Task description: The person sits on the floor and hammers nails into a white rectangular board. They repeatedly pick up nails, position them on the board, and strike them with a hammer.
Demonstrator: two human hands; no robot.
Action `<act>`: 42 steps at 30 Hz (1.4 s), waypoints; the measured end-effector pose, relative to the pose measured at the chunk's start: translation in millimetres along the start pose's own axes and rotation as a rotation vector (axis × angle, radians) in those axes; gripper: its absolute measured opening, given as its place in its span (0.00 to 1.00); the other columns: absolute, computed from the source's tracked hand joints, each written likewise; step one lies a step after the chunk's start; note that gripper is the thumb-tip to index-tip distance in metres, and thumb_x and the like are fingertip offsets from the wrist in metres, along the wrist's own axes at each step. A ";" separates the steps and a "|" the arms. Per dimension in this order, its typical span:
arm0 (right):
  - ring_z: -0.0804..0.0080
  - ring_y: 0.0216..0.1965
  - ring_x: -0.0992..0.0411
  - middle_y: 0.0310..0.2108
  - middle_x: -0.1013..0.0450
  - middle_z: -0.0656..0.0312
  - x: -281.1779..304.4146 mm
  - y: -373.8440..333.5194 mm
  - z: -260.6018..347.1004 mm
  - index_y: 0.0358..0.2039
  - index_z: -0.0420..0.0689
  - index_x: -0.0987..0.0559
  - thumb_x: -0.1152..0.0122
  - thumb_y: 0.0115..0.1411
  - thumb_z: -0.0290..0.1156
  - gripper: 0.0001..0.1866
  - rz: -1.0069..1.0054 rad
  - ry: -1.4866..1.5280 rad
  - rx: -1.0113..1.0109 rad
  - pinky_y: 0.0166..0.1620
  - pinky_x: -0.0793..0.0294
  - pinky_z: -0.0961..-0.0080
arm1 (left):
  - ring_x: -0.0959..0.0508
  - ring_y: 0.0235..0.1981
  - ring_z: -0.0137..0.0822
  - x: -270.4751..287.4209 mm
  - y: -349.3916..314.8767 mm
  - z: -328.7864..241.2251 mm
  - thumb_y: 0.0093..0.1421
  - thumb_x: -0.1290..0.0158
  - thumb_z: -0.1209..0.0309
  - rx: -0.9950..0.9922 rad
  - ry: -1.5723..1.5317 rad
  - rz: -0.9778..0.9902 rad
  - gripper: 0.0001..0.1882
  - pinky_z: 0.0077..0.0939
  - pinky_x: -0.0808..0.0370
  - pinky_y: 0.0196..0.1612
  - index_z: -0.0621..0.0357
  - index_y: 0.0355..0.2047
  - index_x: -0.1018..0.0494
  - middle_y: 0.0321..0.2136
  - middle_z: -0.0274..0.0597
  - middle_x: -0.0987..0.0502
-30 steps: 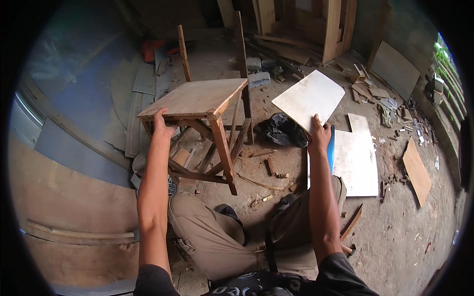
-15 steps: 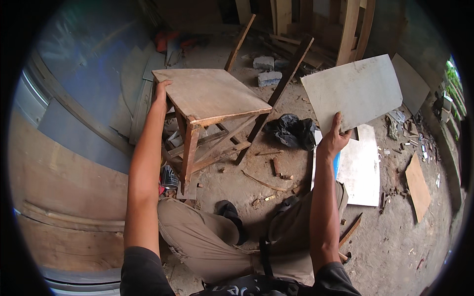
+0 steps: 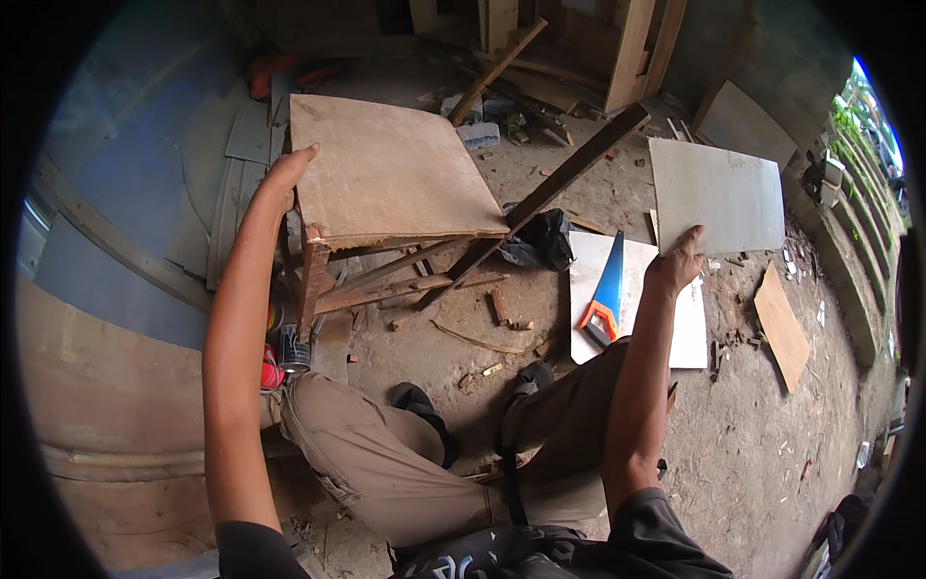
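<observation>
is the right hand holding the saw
No, the right hand holds a thin grey panel, and the saw lies on a white sheet.

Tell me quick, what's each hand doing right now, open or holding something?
Left hand: closed, holding the wooden chair seat by its left edge.
Right hand: closed, holding the pale panel near its lower left corner.

Left hand [image 3: 285,178] grips tilted chair [image 3: 391,174] | right hand [image 3: 674,264] holds pale board [image 3: 721,193]
</observation>
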State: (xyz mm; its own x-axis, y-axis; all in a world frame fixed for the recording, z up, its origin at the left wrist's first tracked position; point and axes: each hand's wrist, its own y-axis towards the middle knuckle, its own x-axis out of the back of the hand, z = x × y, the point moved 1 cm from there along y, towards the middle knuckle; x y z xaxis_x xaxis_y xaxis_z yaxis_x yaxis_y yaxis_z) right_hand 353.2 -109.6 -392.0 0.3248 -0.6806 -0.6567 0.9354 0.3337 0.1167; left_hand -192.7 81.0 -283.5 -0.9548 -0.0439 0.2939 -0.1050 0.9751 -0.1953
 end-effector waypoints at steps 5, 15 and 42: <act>0.63 0.45 0.26 0.48 0.29 0.48 8.3 12.5 0.7 0.51 0.26 0.34 0.47 0.67 0.49 0.32 0.056 0.074 -0.117 0.49 0.23 0.73 | 0.27 0.55 0.49 -6.7 -14.2 10.9 0.60 0.44 0.52 -0.088 0.017 -0.068 0.35 0.39 0.31 0.56 0.72 0.56 0.33 0.53 0.60 0.27; 0.61 0.55 0.31 0.56 0.32 0.58 12.2 27.4 -6.1 0.58 0.41 0.34 0.43 0.66 0.41 0.26 0.172 0.340 -0.326 0.57 0.27 0.49 | 0.24 0.52 0.46 0.5 -58.2 14.0 0.57 0.41 0.49 -0.207 0.315 -0.086 0.37 0.34 0.30 0.54 0.73 0.53 0.30 0.49 0.58 0.24; 0.63 0.57 0.34 0.55 0.36 0.61 -120.0 -45.3 45.6 0.62 0.51 0.39 0.42 0.65 0.44 0.29 0.636 0.340 -0.237 0.54 0.28 0.60 | 0.23 0.48 0.58 1.9 -34.5 27.2 0.64 0.52 0.51 -0.417 1.049 -0.619 0.29 0.51 0.25 0.47 0.62 0.56 0.34 0.49 0.59 0.26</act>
State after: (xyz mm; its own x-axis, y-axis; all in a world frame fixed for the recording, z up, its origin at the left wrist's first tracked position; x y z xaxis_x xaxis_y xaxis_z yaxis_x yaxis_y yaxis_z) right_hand 278.2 -72.7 -284.6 0.6942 -0.0844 -0.7148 0.5149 0.7521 0.4113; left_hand -198.5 41.3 -301.6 -0.0844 -0.5053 0.8588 -0.1739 0.8561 0.4867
